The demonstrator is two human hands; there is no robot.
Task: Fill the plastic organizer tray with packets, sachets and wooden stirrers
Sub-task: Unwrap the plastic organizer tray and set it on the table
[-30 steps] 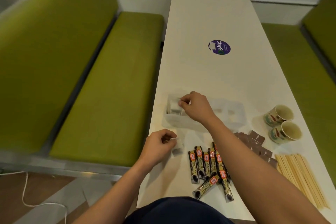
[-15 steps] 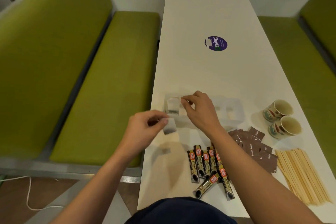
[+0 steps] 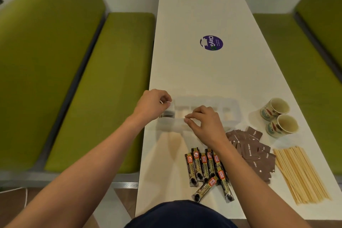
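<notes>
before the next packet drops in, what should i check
1. Left hand pinches a packet above the left end of the tray: ok.
2. Room in that left slot: cannot tell, the hand covers it.
3. Right hand steadies the front rim: cannot tell whether it grips.
4. Coffee sticks close by: ok.
5. Sachets and stirrers loaded: not ok, both lie outside the tray.

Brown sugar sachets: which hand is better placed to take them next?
Right hand, probably: the brown sugar sachets lie just beside it, while the left hand pinches a white packet over the tray's left end.
</notes>
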